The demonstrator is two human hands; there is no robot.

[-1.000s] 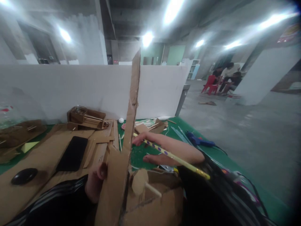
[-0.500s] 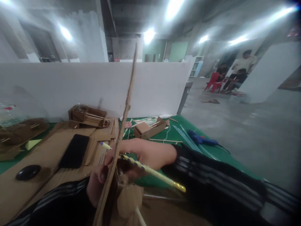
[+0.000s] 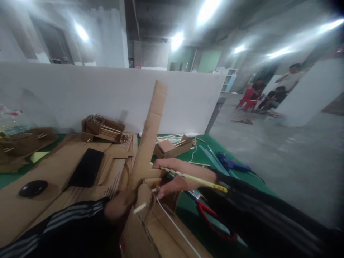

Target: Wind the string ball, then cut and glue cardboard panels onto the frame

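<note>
My left hand (image 3: pixel 117 208) is at the left side of a cardboard model (image 3: pixel 163 229), its fingers mostly hidden behind the cardboard. From the model a long cardboard strip (image 3: pixel 152 125) rises, tilted, its broad face toward me. My right hand (image 3: pixel 188 172) holds a yellow patterned pencil (image 3: pixel 199 181), its gold end pointing right. The thumb is close to a small stick end and a white string (image 3: pixel 176 225) that runs down along the model. A short wooden stick (image 3: pixel 139 208) pokes out of a rounded cardboard part.
Red-handled scissors (image 3: pixel 206 211) lie under my right forearm. A blue glue gun (image 3: pixel 233 163) and clear strips are farther right on the green table. Small cardboard boxes (image 3: pixel 174 147) stand at the back. A phone (image 3: pixel 86 167) and a black mouse (image 3: pixel 33 188) lie left. People sit and stand far right.
The cardboard model has turned, so the strip shows its face instead of its edge. My right hand with the pencil has moved right. The scissors have come into view.
</note>
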